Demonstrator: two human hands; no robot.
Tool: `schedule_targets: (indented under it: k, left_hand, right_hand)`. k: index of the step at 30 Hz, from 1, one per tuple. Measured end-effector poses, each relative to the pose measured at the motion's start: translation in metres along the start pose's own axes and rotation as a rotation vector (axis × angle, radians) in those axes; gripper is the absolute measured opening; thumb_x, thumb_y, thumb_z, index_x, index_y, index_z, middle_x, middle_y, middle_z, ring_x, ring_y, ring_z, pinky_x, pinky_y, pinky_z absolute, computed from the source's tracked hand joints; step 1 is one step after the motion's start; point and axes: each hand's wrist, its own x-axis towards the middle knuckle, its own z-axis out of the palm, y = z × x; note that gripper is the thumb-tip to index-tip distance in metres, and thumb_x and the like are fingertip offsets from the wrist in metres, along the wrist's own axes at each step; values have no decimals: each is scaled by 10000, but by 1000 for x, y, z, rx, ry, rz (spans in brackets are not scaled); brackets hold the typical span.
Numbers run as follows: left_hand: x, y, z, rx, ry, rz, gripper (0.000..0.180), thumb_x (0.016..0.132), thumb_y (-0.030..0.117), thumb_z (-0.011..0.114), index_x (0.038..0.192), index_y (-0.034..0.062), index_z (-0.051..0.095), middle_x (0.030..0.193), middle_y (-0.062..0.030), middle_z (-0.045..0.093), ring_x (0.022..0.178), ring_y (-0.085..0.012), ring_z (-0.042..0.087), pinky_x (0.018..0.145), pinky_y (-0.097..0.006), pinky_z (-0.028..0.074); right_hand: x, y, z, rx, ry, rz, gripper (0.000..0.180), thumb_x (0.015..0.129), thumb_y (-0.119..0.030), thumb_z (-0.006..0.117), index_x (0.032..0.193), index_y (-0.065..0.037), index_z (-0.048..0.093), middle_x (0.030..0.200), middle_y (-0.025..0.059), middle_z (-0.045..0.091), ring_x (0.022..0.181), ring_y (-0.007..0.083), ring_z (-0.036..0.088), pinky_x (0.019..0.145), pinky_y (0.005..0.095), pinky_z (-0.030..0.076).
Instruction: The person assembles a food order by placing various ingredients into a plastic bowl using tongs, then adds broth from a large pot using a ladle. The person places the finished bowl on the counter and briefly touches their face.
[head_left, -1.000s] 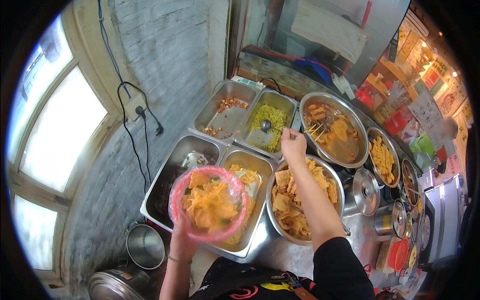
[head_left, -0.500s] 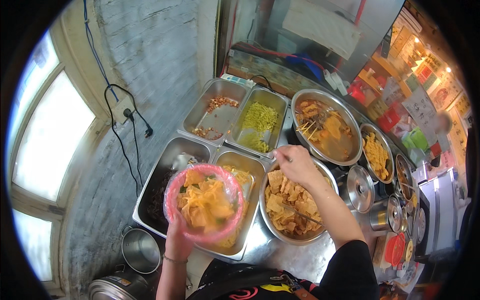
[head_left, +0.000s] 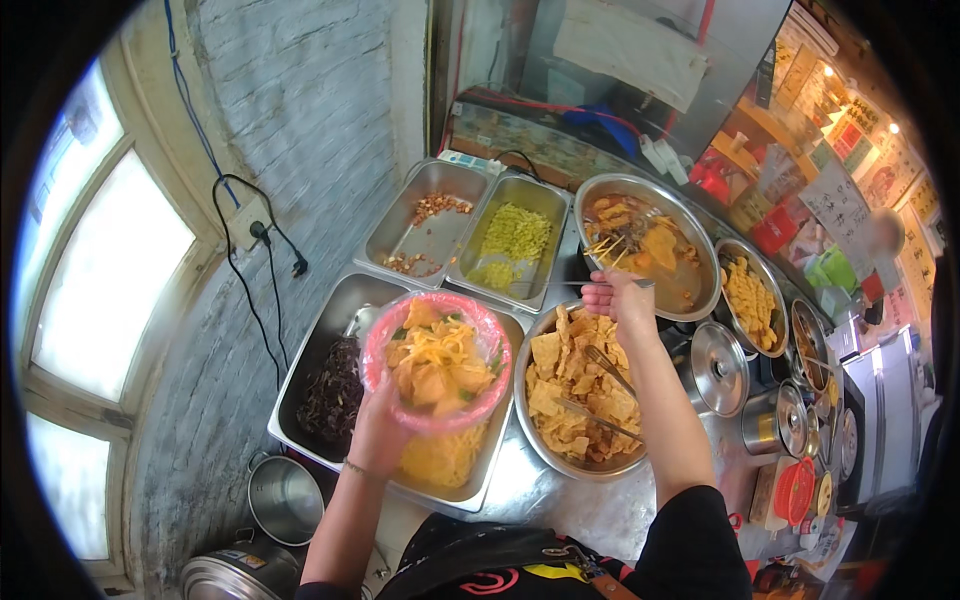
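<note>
The left hand point(head_left: 378, 432) is cupping a bowl point(head_left: 437, 362) from below, in the lower centre of the frame, fingers closed up around its underside. The bowl is lined with thin pink plastic and is carrying yellow chips, shredded yellow strands and a few green bits. It is hovering over two steel pans: one of dark strips point(head_left: 330, 392) at its left and one of yellow shreds point(head_left: 440, 458) just beneath it.

The right hand point(head_left: 618, 298) is sitting right of centre, curled shut around the handle of a thin metal utensil point(head_left: 560, 284) that is pointing left toward the pan of yellow-green bits point(head_left: 512, 243). Whether the utensil is carrying anything, I cannot tell. Below this hand a round basin of fried chips point(head_left: 575, 390) is holding tongs point(head_left: 606, 372) laid across the pile. Further up, a basin of broth point(head_left: 650, 245) is showing skewers, and a pan of brown bits point(head_left: 425, 225) is lying in the upper middle.

The bowl is looking fairly light but top-heavy, heaped above its rim. The plastic liner is likely slippery and soft, so gripping the rim would probably crumple it; supporting it flat from underneath, as the palm is doing, seems the safest hold. The chips are brittle and likely to spill if the bowl is tilting.
</note>
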Motion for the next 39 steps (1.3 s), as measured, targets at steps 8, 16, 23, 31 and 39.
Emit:
schedule_targets:
  k: [8,16,23,31,39]
  left_hand:
    - [42,-8,23,43,-57,-10,572,990,381,428,1439,63,272,1433,-128,408,1285,-301,452,997,-465,462]
    - [55,-13,10,16,-45,10,618,962,419,491,1435,79,284,1429,-106,413,1268,-304,467,954,-490,478]
    - [26,-9,9,137,-110,89,631,959,421,494,1449,95,268,1444,-116,386,1289,-326,431,997,-534,433]
    - [-20,-8,-6,180,-61,6,683,962,468,454,1458,46,245,1462,-129,366,1313,-318,398,1072,-511,340]
    - [-43,-8,-1,41,-155,37,638,990,452,383,1473,64,231,1484,-122,335,1352,-309,343,1113,-487,283]
  right_hand:
    - [-70,-66,-12,-75,-71,-274,292,928,-204,543,962,66,650,816,143,678,677,178,647,640,299,541]
    - [-139,-52,0,-712,-365,-1231,260,779,21,643,1037,49,661,929,193,684,816,310,678,726,343,546]
    - [-50,13,22,-154,22,-409,231,927,-131,583,1034,62,652,909,120,675,807,162,639,756,272,510]
    - [-29,56,-14,-777,-323,-314,700,755,-185,714,1373,-7,437,1234,233,576,1091,306,590,944,361,461]
    - [-133,22,-120,-1435,-250,17,912,655,-379,803,1391,-14,408,1163,245,611,1155,354,547,955,397,455]
